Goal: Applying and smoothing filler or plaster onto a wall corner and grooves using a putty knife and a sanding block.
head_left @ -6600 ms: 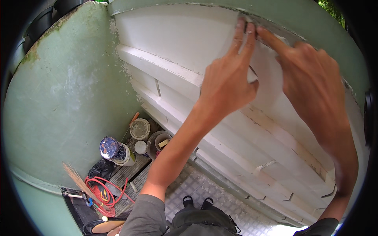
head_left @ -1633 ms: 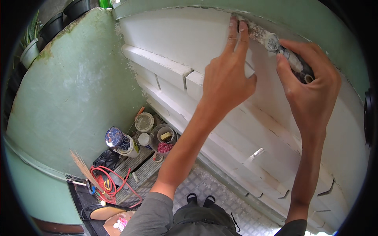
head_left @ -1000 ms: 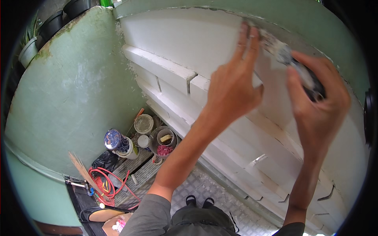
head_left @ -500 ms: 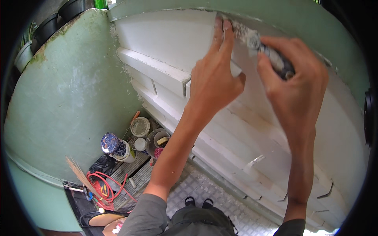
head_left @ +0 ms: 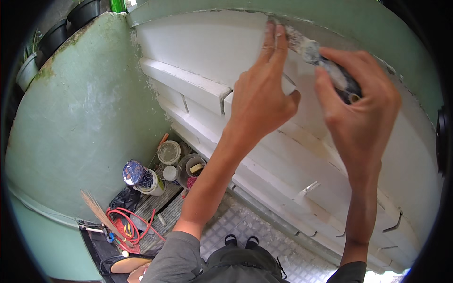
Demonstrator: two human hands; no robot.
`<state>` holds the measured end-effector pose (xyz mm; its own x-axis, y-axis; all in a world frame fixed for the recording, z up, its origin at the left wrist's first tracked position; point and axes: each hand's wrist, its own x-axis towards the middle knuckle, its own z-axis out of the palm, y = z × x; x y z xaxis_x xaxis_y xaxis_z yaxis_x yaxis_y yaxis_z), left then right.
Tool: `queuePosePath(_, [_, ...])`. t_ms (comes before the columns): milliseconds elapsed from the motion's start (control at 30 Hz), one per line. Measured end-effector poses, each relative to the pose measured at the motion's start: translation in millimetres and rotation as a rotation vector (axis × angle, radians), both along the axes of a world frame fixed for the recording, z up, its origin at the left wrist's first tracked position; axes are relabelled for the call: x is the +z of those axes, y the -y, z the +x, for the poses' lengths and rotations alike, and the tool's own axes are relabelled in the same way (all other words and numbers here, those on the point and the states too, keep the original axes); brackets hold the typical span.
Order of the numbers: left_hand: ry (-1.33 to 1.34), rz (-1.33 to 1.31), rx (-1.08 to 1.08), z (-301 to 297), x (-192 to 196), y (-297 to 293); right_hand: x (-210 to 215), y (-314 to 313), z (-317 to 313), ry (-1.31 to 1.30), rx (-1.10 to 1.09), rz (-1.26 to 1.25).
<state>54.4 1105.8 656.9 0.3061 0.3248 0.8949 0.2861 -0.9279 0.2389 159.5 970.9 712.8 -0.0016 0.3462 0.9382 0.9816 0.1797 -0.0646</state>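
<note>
My right hand (head_left: 363, 94) grips a putty knife (head_left: 340, 78) by its dark, paint-smeared handle, fingers wrapped round it. The blade, crusted with white filler, points up and left, just under the green top edge of the white wall (head_left: 198, 37). My left hand (head_left: 264, 89) reaches up to the same spot, its index and middle fingers stretched along the wall, with their tips beside the blade's end. A flat pale plate (head_left: 288, 85) shows its edge between my left palm and thumb; most of it is hidden behind the hand.
White slats (head_left: 184, 82) jut from the wall below my hands. A green wall (head_left: 85, 108) stands at left, topped by black plant pots (head_left: 53, 37). Low left are a paint bucket (head_left: 153, 184), smaller tubs, a red hose (head_left: 139, 236) and a broom (head_left: 94, 207). My sandalled feet (head_left: 241, 240) stand on tiles.
Both hands have shifted slightly to the right along the wall's top edge, the putty knife and the pale plate moving with them. My view has shifted slightly too.
</note>
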Motion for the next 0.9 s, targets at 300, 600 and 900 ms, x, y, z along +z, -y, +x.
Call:
queuePosePath(300, [-0.008,-0.036,0.102,5,6,-5,10,-14,9,0.003,-0.04,-0.055])
queuePosePath(600, [-0.025,-0.048,-0.075,12,-3,12,2,19,2,-0.122,-0.053,-0.041])
queuePosePath(900, [-0.012,-0.021,-0.048,13,3,20,0,19,9,-0.101,0.013,0.021])
